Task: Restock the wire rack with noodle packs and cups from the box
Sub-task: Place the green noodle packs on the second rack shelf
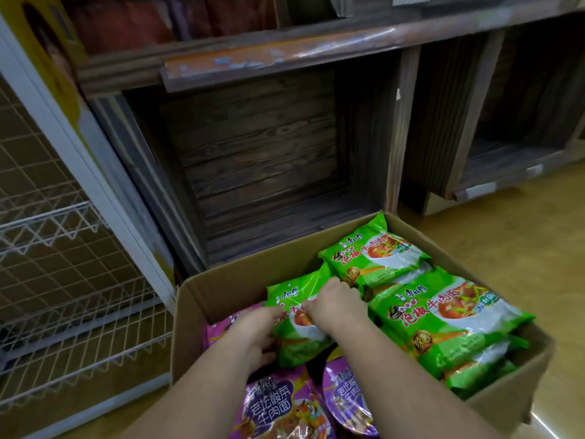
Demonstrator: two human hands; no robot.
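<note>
While both hands' fingers (316,307) pinch it — one crinkly green noodle pack (297,327), glossy, pillow-shaped, inside corrugated cardboard box (221,289).

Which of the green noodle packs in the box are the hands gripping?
The leftmost green pack, beside the purple packs; left hand and right hand grip it. The others lie untouched.

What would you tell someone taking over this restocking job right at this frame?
Left hand and right hand both grip one green noodle pack lying in the open cardboard box.
More green packs are stacked along the box's right side; purple packs lie at its near end.
The wire rack stands to the left; the shelves in view hold no stock.
Done: nothing visibly placed.
Left: lift this pack out, shelve it, then move the rest.
</note>
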